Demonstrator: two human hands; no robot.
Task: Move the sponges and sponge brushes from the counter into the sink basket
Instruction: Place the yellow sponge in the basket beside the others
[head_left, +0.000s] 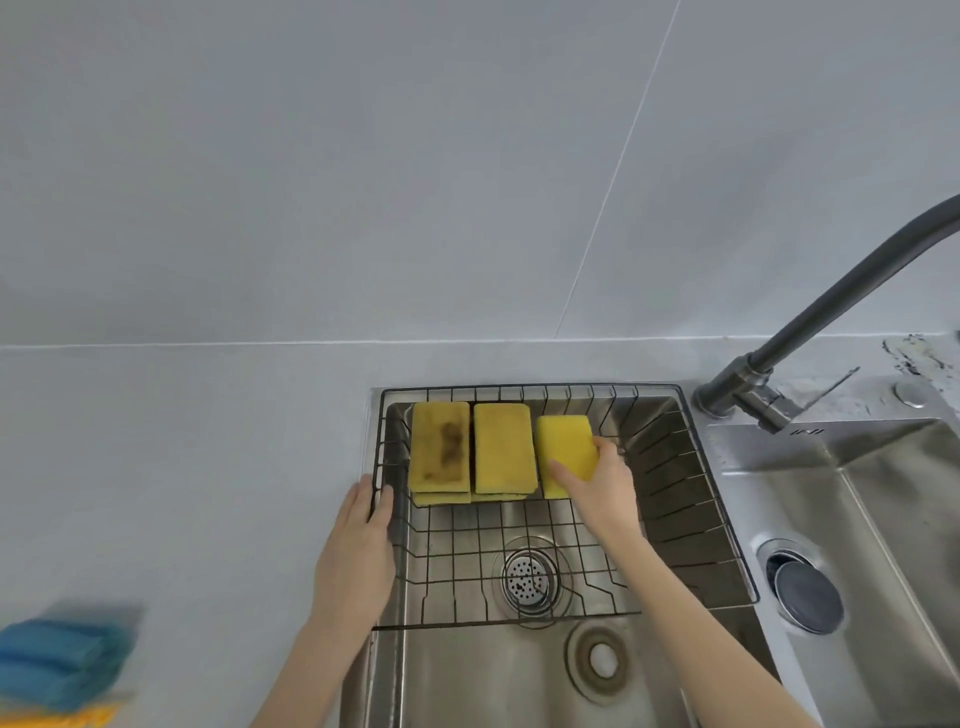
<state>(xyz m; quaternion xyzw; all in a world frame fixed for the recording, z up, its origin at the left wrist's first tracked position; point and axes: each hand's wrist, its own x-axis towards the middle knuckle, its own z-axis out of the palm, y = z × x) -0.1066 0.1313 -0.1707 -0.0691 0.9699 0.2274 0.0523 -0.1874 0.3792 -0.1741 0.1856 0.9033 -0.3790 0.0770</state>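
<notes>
A black wire sink basket (675, 493) sits in the left steel sink. Two stacks of yellow sponges lie in its far left part: a stained stack (440, 447) and a cleaner stack (503, 448) beside it. My right hand (602, 486) is shut on a bright yellow sponge (565, 451), holding it inside the basket just right of the stacks. My left hand (358, 551) rests on the basket's left rim, fingers curled over the wire. Blurred blue sponges (60, 660) with a yellow one under them lie on the counter at the lower left.
A dark faucet (810, 322) arches over the divider at the right. The right sink (883, 519) has a drain plug (802, 592). A drain strainer (525, 577) shows under the basket. Grey counter (182, 467) spreads left of the sink, with a tiled wall behind.
</notes>
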